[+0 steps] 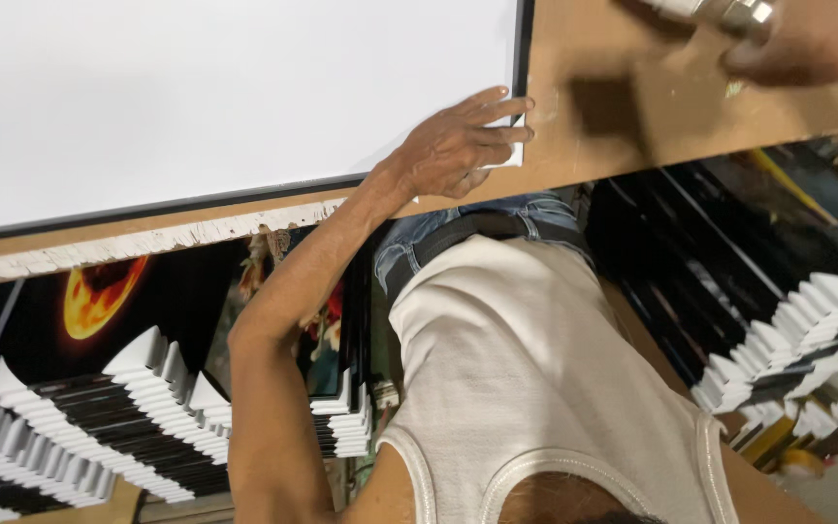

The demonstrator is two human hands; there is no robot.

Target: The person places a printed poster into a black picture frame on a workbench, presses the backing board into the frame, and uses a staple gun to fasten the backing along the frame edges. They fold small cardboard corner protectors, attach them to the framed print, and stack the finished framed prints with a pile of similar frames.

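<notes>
White panel (196, 97) corner pinned by left hand (458, 150); right hand (807, 39) grips metal tool (720, 10).

White board (196, 97) with thin black frame is lying flat on the brown table (613, 146), its corner under the left hand (458, 150). A shiny metal object (720, 12) is sitting in the right hand (812, 44); kind unclear, blurred.

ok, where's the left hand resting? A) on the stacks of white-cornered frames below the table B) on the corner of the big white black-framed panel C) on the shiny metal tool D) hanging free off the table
B: the left hand lies flat on the corner of the white black-framed panel on the brown wooden table; the right hand has the metal tool.
</notes>
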